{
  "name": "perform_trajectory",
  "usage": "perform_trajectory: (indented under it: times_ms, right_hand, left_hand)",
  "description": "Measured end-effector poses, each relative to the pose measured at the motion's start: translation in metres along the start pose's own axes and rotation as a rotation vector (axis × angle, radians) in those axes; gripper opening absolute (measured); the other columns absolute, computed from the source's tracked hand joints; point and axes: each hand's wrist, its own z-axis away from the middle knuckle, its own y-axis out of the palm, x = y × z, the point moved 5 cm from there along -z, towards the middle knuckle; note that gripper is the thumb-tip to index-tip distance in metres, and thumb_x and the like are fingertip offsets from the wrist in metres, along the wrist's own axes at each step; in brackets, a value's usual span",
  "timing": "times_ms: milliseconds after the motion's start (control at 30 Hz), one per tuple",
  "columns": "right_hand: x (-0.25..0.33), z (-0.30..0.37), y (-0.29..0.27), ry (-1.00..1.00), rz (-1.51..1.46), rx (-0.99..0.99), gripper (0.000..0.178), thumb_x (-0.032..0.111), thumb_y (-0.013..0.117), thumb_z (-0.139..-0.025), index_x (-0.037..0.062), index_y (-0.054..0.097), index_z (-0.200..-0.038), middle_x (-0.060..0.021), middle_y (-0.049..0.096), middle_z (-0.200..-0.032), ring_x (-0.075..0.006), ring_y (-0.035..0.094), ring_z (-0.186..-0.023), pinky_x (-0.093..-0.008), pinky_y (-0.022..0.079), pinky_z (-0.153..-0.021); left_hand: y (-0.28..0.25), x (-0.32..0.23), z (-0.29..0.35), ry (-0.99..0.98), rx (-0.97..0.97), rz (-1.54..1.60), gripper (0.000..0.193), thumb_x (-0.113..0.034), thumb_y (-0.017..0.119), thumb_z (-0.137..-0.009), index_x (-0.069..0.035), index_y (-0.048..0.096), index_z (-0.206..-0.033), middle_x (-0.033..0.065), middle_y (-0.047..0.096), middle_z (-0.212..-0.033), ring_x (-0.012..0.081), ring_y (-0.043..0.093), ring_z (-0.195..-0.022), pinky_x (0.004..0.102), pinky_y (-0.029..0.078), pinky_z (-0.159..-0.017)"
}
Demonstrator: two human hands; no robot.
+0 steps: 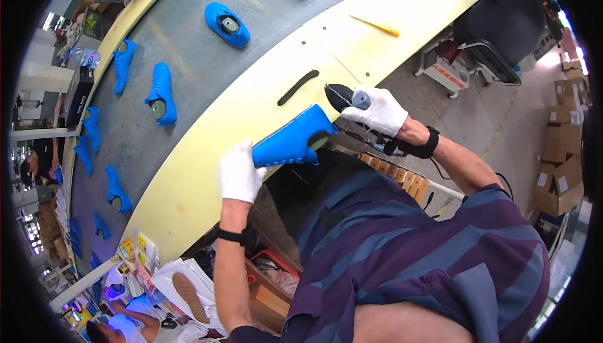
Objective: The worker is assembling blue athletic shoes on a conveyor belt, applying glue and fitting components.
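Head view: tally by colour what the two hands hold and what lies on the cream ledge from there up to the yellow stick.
Blue: 1, shoe in left hand
Black: 2, oval piece in right hand, strip on ledge
Yellow: 1, stick
Total: 4

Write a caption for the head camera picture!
Left hand holds a blue shoe; right hand holds a dark tool.

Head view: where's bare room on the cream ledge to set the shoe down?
Free: cream ledge left of the left hand, and between the black strip and yellow tool. Crowded: around the held blue shoe and right hand.
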Motion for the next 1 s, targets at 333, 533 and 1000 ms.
perform_trajectory:
  times_ms: [333, 533, 1000]
  right_hand:
    - [0.012, -0.025, 0.035, 0.129, -0.217, 0.240, 0.039, 0.035, 0.087, -0.090, 0.0016, 0.066, -0.088, -0.0051, 0.064, -0.070, -0.0105, 0.061, -0.060, -0.0304, 0.050, -0.055]
    - [0.012, -0.027, 0.036, 0.096, -0.163, 0.217, 0.041, 0.036, 0.088, -0.089, 0.0004, 0.068, -0.085, -0.0090, 0.064, -0.067, -0.0116, 0.061, -0.059, -0.0330, 0.049, -0.056]
    - [-0.016, -0.012, 0.003, 0.083, -0.037, 0.137, 0.039, 0.034, 0.086, -0.090, -0.0011, 0.069, -0.091, -0.0080, 0.066, -0.070, -0.0099, 0.062, -0.060, -0.0305, 0.052, -0.056]
  left_hand:
    - [0.014, 0.011, -0.031, 0.370, 0.010, 0.036, 0.055, -0.030, 0.095, -0.065, -0.006, 0.063, -0.104, 0.0145, 0.066, -0.088, 0.0346, 0.068, -0.073, 0.0435, 0.057, -0.067]
    - [0.012, 0.012, -0.032, 0.350, 0.025, 0.031, 0.053, -0.032, 0.095, -0.065, -0.008, 0.062, -0.099, 0.0129, 0.063, -0.083, 0.0330, 0.068, -0.071, 0.0426, 0.057, -0.065]
    - [0.014, 0.010, -0.023, 0.186, 0.000, 0.038, 0.047, -0.032, 0.093, -0.067, -0.007, 0.064, -0.095, 0.0145, 0.066, -0.085, 0.0348, 0.070, -0.075, 0.0434, 0.059, -0.068]
